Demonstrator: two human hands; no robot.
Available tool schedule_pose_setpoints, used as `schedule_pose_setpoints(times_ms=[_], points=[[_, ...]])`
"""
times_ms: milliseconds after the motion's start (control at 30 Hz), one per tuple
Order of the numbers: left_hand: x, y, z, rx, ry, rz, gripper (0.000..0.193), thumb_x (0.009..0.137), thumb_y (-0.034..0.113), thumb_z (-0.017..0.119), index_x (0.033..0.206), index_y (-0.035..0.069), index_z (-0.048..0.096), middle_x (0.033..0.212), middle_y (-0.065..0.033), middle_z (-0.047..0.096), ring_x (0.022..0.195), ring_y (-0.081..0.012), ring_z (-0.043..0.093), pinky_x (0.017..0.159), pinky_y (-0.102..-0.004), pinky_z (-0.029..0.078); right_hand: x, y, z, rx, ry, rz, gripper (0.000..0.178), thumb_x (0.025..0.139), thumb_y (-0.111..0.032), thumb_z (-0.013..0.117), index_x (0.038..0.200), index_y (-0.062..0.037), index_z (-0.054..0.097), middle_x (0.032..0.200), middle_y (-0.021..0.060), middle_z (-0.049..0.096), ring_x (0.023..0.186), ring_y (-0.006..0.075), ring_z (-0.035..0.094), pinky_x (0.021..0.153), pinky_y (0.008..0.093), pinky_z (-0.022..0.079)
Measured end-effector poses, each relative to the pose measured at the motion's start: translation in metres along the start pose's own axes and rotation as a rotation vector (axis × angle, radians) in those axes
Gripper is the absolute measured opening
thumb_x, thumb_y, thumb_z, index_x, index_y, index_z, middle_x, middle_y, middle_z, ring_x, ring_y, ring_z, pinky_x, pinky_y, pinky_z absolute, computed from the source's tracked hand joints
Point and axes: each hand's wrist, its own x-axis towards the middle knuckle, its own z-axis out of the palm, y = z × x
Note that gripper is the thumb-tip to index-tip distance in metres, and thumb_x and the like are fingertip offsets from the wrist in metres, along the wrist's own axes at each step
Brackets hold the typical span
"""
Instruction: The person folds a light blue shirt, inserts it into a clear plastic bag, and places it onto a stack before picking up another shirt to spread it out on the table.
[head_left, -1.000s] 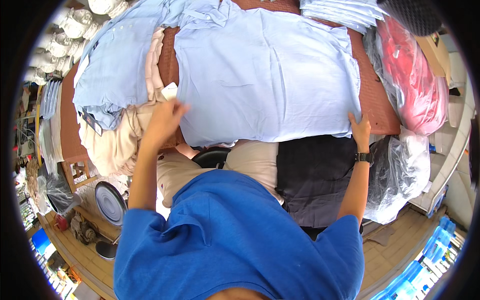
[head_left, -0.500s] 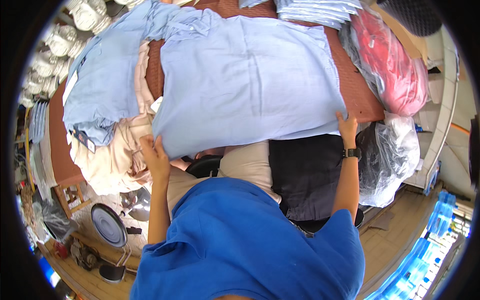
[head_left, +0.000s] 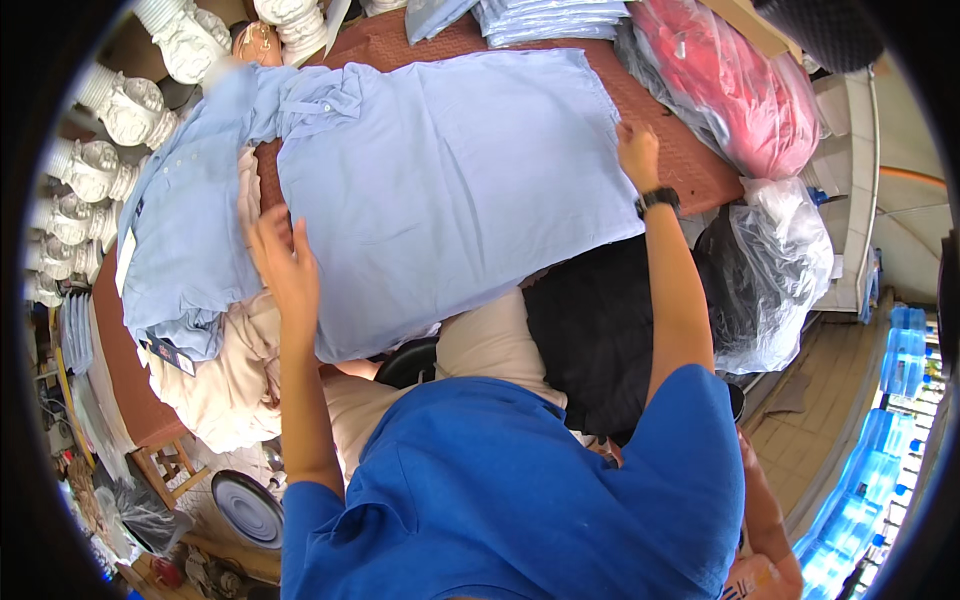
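A light blue shirt (head_left: 450, 170) lies spread over the brown-covered table (head_left: 705, 165), its near edge hanging toward my lap. My left hand (head_left: 285, 260) is at its left edge, fingers spread and open. At the right edge, my right hand (head_left: 638, 158) rests above the near corner with its fingers loosely apart; a dark watch circles that wrist. To the left lies another light blue piece (head_left: 185, 200) with buttons and a hanging tag (head_left: 170, 355). Beige cloth (head_left: 225, 375) is bunched beneath it. Whether the two blue pieces are joined is unclear.
Folded light blue shirts in plastic (head_left: 545, 20) are stacked at the far side. Bagged red cloth (head_left: 745, 95) and a clear plastic bag (head_left: 775, 270) sit at the right. White ornate posts (head_left: 125, 105) line the left. Dark cloth (head_left: 590, 325) covers part of my lap.
Both hands have left the near corners and moved up along the sides of the shirt. My left fingers have spread. The near left part of the shirt now hangs lower.
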Motion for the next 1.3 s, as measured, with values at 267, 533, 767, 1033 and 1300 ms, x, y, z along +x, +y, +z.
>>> schedule_pose_setpoints(times_ms=[267, 533, 767, 1033, 1300], points=[[0.102, -0.105, 0.087, 0.094, -0.112, -0.138, 0.031, 0.088, 0.011, 0.072, 0.113, 0.008, 0.054, 0.117, -0.0193, 0.050, 0.110, -0.0342, 0.053, 0.095, -0.0435, 0.045, 0.041, 0.006, 0.066, -0.020, -0.085, 0.260, 0.027, 0.084, -0.024, 0.071, 0.103, -0.0049, 0.072, 0.097, 0.0200, 0.072, 0.096, 0.0378, 0.067, 0.083, 0.0477, 0.053], [0.116, -0.134, 0.106, 0.296, -0.173, -0.066, 0.039, 0.083, 0.013, 0.076, 0.116, 0.008, 0.056, 0.116, -0.0198, 0.054, 0.109, -0.0349, 0.055, 0.093, -0.0427, 0.046, 0.057, 0.005, 0.066, -0.162, 0.092, 0.412, 0.022, 0.084, -0.019, 0.069, 0.103, -0.0083, 0.069, 0.109, 0.0211, 0.063, 0.106, 0.0419, 0.060, 0.087, 0.0506, 0.052], [0.161, -0.130, 0.129, -0.003, -0.107, -0.364, 0.061, 0.080, 0.011, 0.080, 0.126, -0.003, 0.042, 0.108, -0.0208, 0.056, 0.080, -0.0303, 0.065, 0.070, -0.0390, 0.055, 0.106, -0.003, 0.096, -0.114, 0.150, 0.204, 0.037, 0.083, -0.030, 0.074, 0.111, -0.0076, 0.066, 0.114, 0.0225, 0.063, 0.109, 0.0437, 0.059, 0.089, 0.0508, 0.052], [0.182, -0.119, 0.150, -0.298, -0.039, -0.570, 0.060, 0.082, 0.000, 0.077, 0.129, -0.005, 0.040, 0.098, -0.0159, 0.061, 0.071, -0.0187, 0.067, 0.059, -0.0316, 0.062, 0.158, -0.009, 0.131, 0.229, -0.142, 0.604, 0.048, 0.080, -0.037, 0.077, 0.115, -0.0056, 0.065, 0.116, 0.0212, 0.069, 0.112, 0.0358, 0.066, 0.097, 0.0440, 0.053], [0.193, -0.182, 0.145, -0.368, 0.041, -0.355, 0.042, 0.086, -0.006, 0.069, 0.123, -0.006, 0.051, 0.110, -0.0152, 0.061, 0.094, -0.0198, 0.064, 0.069, -0.0289, 0.062, 0.178, -0.023, 0.150, 0.655, 0.055, 0.634, 0.042, 0.090, -0.006, 0.066, 0.126, 0.0062, 0.047, 0.092, 0.0202, 0.071, 0.073, 0.0254, 0.073, 0.061, 0.0335, 0.062]])
